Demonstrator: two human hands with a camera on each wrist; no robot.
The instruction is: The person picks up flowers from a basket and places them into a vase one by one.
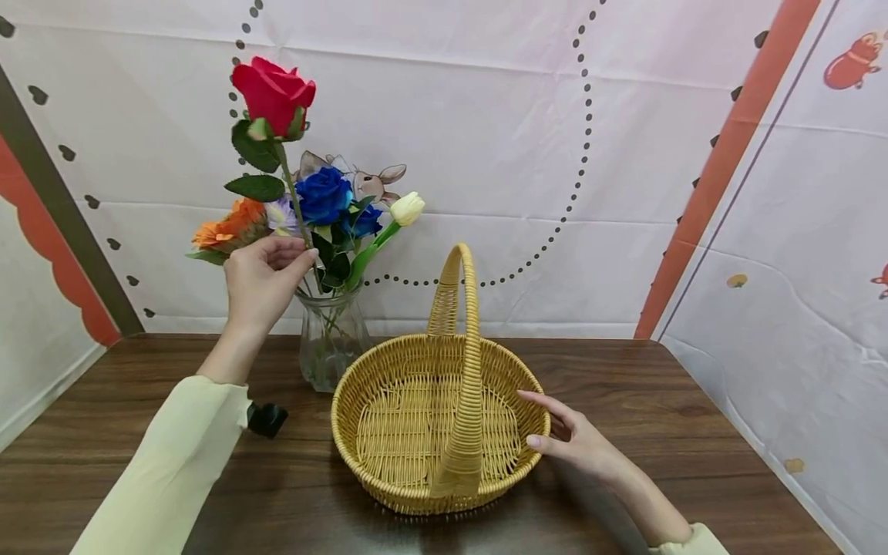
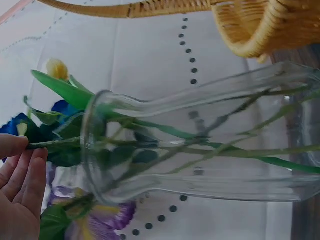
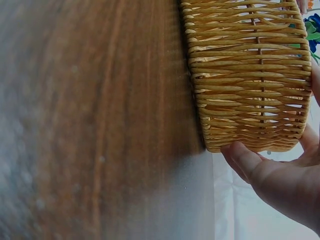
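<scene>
In the head view my left hand pinches the stem of a red rose between thumb and fingers, above the mouth of a clear glass vase. The left wrist view shows the fingers on a green stem just outside the vase's rim. A round yellow wicker basket with a tall arched handle stands on the table, nothing inside it. My right hand holds its right rim, fingers partly inside; in the right wrist view other fingers touch the outer wall.
Blue roses, an orange flower, a pale purple flower and a cream tulip stand in the vase. A patterned cloth hangs behind the brown wooden table. A black object sits by the left sleeve.
</scene>
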